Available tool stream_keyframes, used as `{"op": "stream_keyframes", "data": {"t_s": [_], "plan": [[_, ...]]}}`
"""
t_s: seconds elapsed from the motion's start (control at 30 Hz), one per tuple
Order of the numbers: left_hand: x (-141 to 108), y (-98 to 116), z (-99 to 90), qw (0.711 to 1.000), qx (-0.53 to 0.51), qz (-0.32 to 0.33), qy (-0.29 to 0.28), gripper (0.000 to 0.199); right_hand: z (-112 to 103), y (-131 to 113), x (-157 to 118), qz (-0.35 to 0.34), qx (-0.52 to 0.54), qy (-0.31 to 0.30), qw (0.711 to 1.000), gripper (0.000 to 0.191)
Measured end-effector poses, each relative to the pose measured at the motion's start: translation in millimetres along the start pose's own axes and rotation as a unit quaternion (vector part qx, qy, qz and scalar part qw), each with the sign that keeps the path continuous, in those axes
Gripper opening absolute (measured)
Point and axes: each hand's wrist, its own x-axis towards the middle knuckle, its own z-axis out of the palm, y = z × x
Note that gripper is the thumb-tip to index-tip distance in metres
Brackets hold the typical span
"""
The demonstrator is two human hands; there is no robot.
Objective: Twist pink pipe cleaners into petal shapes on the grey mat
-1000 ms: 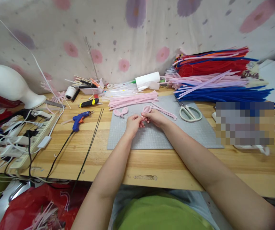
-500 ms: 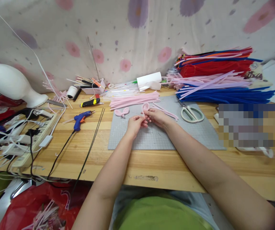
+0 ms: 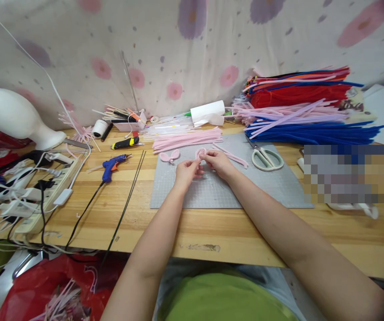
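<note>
Above the grey cutting mat (image 3: 265, 189), both hands meet at a looped pink pipe cleaner (image 3: 200, 153). My left hand (image 3: 187, 173) pinches its lower end between thumb and fingers. With bent fingers, my right hand (image 3: 218, 161) grips the right side of the loop, covering part of it. A finished-looking pink pipe-cleaner bow (image 3: 169, 156) lies on the mat left of my hands. Behind them is a bundle of pink pipe cleaners (image 3: 188, 139), and a few loose pink pipe cleaners (image 3: 232, 156) rest to the right. Green-handled scissors (image 3: 267, 159) lie further right.
On the left are a blue glue gun (image 3: 112, 167), thin dark rods (image 3: 127, 203), a yellow-black cutter (image 3: 125, 143) and a power strip (image 3: 53, 191) with tangled cords. Blue pipe cleaners (image 3: 315, 133) and red ones (image 3: 299, 96) pile up at back right. A red bag (image 3: 25, 290) hangs below the table edge.
My right hand has shifted slightly left and its fingers have closed further over the loop. The pink loop sits a little lower and looks smaller. My left hand stays nearly in place.
</note>
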Motion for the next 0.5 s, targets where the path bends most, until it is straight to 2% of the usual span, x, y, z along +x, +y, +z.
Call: {"op": "stream_keyframes", "data": {"t_s": [0.17,0.37,0.5], "plan": [[1.7,-2.5,1.4,1.000,-0.013,0.014,0.017,0.022,6.2,-3.1,-2.1,-0.002,-0.028,-0.014,1.000,0.031],[3.4,-5.4,3.0,0.999,-0.026,0.023,0.040,0.019,14.4,-1.5,0.8,-0.040,-0.039,0.036,0.998,0.025],[2.5,-3.3,3.3,0.998,-0.029,0.014,0.051,0.017,15.9,0.0,2.5,-0.060,-0.064,0.049,0.995,0.024]]}}
